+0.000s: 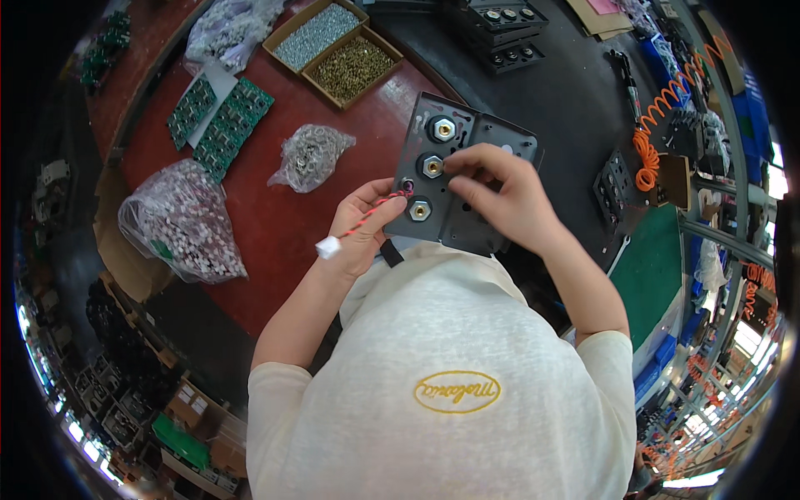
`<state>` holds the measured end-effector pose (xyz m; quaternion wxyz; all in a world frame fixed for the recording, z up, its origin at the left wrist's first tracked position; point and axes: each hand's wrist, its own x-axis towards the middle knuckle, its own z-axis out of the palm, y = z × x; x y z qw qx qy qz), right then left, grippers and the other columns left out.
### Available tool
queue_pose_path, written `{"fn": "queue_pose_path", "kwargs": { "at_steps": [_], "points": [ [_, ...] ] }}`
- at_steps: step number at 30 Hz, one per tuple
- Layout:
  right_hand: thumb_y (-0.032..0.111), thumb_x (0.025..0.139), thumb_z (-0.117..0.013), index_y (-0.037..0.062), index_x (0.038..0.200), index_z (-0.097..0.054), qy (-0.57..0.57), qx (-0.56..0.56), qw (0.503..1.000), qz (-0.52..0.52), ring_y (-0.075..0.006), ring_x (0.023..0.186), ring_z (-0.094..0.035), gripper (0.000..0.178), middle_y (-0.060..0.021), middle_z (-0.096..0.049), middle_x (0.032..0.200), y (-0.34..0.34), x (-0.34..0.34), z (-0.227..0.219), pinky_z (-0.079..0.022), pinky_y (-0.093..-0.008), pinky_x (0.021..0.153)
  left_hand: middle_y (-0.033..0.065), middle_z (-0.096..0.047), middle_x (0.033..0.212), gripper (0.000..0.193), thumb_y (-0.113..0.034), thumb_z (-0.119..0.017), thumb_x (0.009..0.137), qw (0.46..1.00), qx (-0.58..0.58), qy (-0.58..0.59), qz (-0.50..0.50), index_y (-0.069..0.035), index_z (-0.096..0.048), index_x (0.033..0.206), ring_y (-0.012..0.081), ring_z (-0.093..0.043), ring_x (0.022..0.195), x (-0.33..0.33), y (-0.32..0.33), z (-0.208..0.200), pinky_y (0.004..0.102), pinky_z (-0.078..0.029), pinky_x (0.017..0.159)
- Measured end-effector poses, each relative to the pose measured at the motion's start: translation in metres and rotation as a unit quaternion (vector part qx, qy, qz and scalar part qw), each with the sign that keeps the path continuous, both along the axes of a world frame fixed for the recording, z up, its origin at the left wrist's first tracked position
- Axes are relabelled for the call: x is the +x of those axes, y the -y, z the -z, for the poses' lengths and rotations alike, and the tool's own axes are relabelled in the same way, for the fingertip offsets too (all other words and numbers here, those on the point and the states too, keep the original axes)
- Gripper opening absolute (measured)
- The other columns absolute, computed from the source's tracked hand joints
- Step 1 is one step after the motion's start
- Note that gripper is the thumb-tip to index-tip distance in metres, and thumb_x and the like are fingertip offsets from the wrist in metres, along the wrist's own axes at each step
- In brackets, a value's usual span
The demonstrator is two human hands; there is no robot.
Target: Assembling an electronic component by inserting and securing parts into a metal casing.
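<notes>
A black metal panel [467, 218] lies tilted in front of my body. It carries several round fittings, each a hex nut with a brass centre, such as the far nut [444, 129]. My left hand [362, 223] is closed at the panel's left edge, pinching a red and black twisted cable [375, 207]. From the cable's free end hangs a white plug connector [328, 247]. Over the panel, my right hand [504, 190] has thumb and forefinger apart beside the middle nut [432, 167]. Whether a fingertip touches that nut I cannot tell.
On the red tabletop [275, 242] are a clear bag of metal parts [312, 157], green circuit boards [229, 121] and a bag of white connectors [182, 218]. Cardboard trays of small hardware [392, 60] stand beyond. An orange coiled hose [646, 158] hangs at right, near more black panels [615, 187].
</notes>
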<state>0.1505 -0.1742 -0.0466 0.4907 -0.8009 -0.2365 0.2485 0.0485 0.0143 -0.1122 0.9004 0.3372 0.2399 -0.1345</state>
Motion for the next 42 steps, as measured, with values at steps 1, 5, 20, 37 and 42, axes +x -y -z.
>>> {"fn": "queue_pose_path", "kwargs": {
  "at_steps": [1, 5, 20, 37, 42],
  "points": [
    [0.002, 0.074, -0.068, 0.0031, 0.099, -0.063, 0.091, -0.011, 0.996, -0.02, -0.0174, 0.083, -0.058, 0.026, -0.0067, -0.061, 0.095, -0.004, -0.007, 0.002, -0.047, -0.0271, 0.071, 0.0071, -0.063, 0.1, 0.031, -0.003, -0.062, 0.084, 1.0, -0.013, -0.004, 0.004, 0.002, -0.053, 0.114, 0.0111, -0.061, 0.09, -0.002, 0.002, -0.001, 0.0263, -0.05, 0.081],
    [0.01, 0.07, -0.071, 0.0063, 0.093, -0.063, 0.278, -0.047, 0.956, -0.076, -0.0236, 0.082, -0.054, 0.025, -0.0059, -0.054, 0.087, -0.017, -0.019, 0.008, -0.048, -0.0319, 0.065, 0.0078, -0.063, 0.101, 0.031, -0.002, -0.062, 0.084, 1.0, 0.012, -0.019, 0.008, 0.002, -0.054, 0.113, 0.0114, -0.062, 0.089, -0.002, 0.011, -0.006, 0.0264, -0.051, 0.08],
    [0.007, 0.055, -0.072, 0.0041, 0.082, -0.062, 0.408, -0.051, 0.909, -0.063, -0.02, 0.071, -0.054, 0.029, -0.0036, -0.054, 0.078, -0.019, -0.026, 0.024, -0.046, -0.0291, 0.056, 0.0083, -0.064, 0.1, 0.033, 0.0, -0.064, 0.081, 0.999, -0.043, -0.003, 0.019, 0.002, -0.055, 0.113, 0.0129, -0.063, 0.089, -0.007, 0.018, -0.005, 0.0266, -0.051, 0.08],
    [0.01, 0.088, -0.06, -0.0055, 0.103, -0.06, -0.191, 0.124, 0.968, 0.108, -0.0153, 0.087, -0.062, 0.021, -0.011, -0.063, 0.103, -0.014, -0.001, 0.006, -0.049, -0.0278, 0.08, 0.0121, -0.062, 0.106, 0.034, 0.004, -0.06, 0.083, 0.987, 0.122, 0.097, -0.037, 0.007, -0.052, 0.116, 0.0133, -0.06, 0.096, 0.022, 0.013, -0.013, 0.0265, -0.05, 0.086],
    [0.015, 0.084, -0.066, -0.0055, 0.1, -0.062, -0.147, 0.01, 0.98, 0.137, -0.0104, 0.082, -0.059, 0.026, -0.0091, -0.066, 0.089, -0.025, -0.006, 0.003, -0.048, -0.0233, 0.073, 0.0112, -0.063, 0.103, 0.031, 0.001, -0.064, 0.078, 0.944, 0.257, 0.187, -0.089, 0.004, -0.057, 0.109, 0.0154, -0.062, 0.093, 0.022, 0.023, -0.003, 0.0272, -0.051, 0.082]
  ]
}}
